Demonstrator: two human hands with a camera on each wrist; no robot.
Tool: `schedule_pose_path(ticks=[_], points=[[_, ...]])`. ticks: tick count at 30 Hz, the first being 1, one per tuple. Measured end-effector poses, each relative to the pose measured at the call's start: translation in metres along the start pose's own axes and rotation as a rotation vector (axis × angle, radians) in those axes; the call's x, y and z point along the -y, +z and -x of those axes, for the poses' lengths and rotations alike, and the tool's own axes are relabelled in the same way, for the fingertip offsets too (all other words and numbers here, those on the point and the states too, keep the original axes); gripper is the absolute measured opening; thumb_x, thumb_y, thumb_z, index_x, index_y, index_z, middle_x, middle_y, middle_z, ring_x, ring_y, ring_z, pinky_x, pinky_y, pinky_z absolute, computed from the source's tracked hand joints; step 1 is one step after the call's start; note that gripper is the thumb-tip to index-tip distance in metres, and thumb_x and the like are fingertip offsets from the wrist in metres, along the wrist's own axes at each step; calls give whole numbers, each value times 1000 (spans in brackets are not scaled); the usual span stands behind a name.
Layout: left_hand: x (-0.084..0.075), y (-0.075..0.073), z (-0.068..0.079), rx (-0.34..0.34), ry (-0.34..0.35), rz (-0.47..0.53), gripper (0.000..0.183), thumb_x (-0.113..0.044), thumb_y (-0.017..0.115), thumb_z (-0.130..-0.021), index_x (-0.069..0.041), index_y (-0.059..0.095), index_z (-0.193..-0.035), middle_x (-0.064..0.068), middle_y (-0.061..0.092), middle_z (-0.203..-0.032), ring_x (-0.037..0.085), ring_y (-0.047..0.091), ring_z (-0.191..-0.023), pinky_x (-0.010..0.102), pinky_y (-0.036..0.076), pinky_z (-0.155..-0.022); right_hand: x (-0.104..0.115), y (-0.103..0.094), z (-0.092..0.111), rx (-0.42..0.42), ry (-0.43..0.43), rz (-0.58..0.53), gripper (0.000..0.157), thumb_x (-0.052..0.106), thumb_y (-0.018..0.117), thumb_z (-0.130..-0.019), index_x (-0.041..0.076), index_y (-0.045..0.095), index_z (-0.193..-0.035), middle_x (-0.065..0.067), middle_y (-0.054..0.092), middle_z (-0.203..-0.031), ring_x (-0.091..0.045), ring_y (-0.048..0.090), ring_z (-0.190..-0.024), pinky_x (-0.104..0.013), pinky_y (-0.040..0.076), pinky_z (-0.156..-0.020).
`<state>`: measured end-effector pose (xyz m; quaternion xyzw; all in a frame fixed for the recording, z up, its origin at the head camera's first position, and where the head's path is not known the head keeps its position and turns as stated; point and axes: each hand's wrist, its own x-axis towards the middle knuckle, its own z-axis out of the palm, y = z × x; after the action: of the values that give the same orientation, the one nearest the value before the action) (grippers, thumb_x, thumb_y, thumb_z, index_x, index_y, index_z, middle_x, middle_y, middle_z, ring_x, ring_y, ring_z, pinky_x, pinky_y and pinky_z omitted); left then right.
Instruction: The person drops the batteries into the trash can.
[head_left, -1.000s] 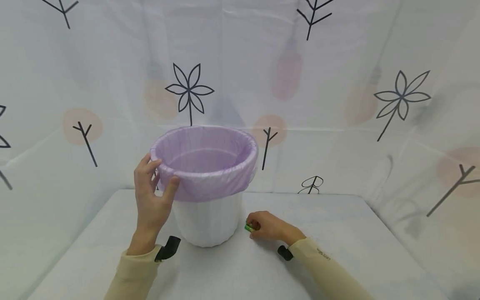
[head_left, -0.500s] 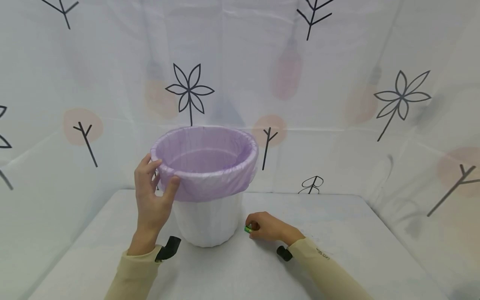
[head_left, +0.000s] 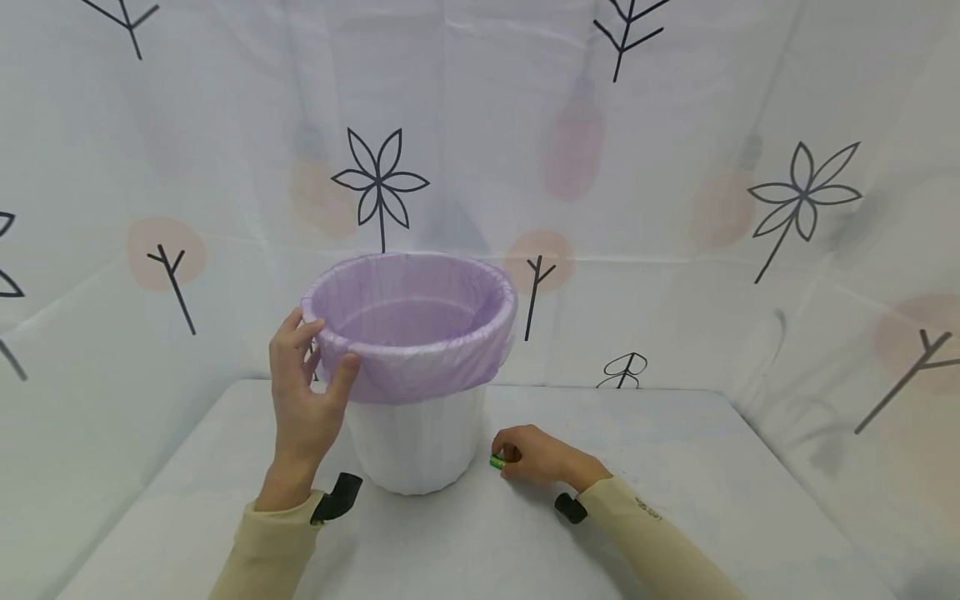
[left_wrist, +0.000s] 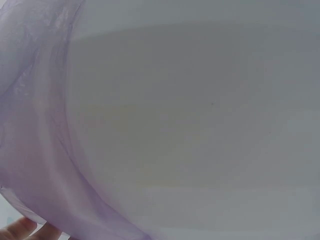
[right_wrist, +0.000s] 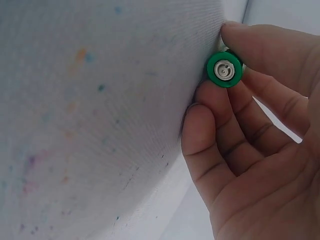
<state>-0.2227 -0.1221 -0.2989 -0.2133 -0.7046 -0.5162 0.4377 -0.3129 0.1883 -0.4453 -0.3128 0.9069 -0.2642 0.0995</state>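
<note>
In the head view a white trash can (head_left: 420,446) stands on the table, lined with a purple trash bag (head_left: 412,375) folded over its rim. My left hand (head_left: 307,400) holds the can near its rim from the left, fingers round the side and thumb on the bag at the front. In the left wrist view, fingertips (left_wrist: 22,227) show at the lower left beside the bag. My right hand (head_left: 540,454), low over the table right of the can, pinches a small green battery (right_wrist: 224,70) between thumb and fingers. Its metal end faces the right wrist camera.
The white table (head_left: 637,450) is covered with cloth, with small coloured specks in the right wrist view. A white curtain (head_left: 480,125) with black plant drawings hangs behind and at both sides. Black wrist cameras (head_left: 336,497) sit at both cuffs.
My right hand has shifted very slightly downward in the head view, and the green battery's visible part has turned a little. My left hand and the trash can stay put.
</note>
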Motion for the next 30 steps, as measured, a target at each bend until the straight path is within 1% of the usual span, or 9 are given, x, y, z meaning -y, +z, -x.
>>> schedule_pose_path(ticks=[7,10,15,17,24,30], points=[[0,-1,0,9,-25,-14,50,-3,64,-86,8,40,-128,25,30,-145,25,38,-129,57,36,-103,1,-4,5,-8,-6,3,24,12,70,-84,19,64,-106,10,58,-84,-7,54,-77,-24,49,-70],[0,-1,0,7,-18,-11,49,-4,64,-86,7,41,-128,23,30,-145,26,38,-128,58,36,-103,5,-10,9,-19,-26,5,24,12,68,-85,18,65,-108,10,58,-85,-7,54,-77,-25,49,-71],[3,1,0,-6,5,3,49,-7,64,-87,4,42,-129,20,31,-144,30,38,-127,61,36,-101,14,-21,18,-35,-71,-6,23,11,68,-87,16,65,-109,9,59,-87,-8,54,-78,-25,49,-71],[5,1,0,-7,7,7,49,-7,65,-87,4,42,-129,20,31,-144,30,38,-128,61,35,-101,17,-26,22,-38,-74,-8,22,10,68,-87,17,64,-108,9,59,-87,-8,55,-78,-25,50,-71],[3,0,0,-7,4,2,49,-6,65,-86,5,42,-128,21,31,-144,31,38,-128,61,36,-101,31,-42,33,-49,-91,7,21,11,67,-88,18,63,-107,9,59,-85,-9,55,-76,-25,50,-68],[1,0,0,-5,-2,0,48,-2,65,-85,7,42,-127,24,31,-143,29,39,-128,61,36,-101,48,-61,44,-59,-108,41,21,12,67,-88,17,63,-108,9,58,-85,-9,54,-74,-25,50,-66]])
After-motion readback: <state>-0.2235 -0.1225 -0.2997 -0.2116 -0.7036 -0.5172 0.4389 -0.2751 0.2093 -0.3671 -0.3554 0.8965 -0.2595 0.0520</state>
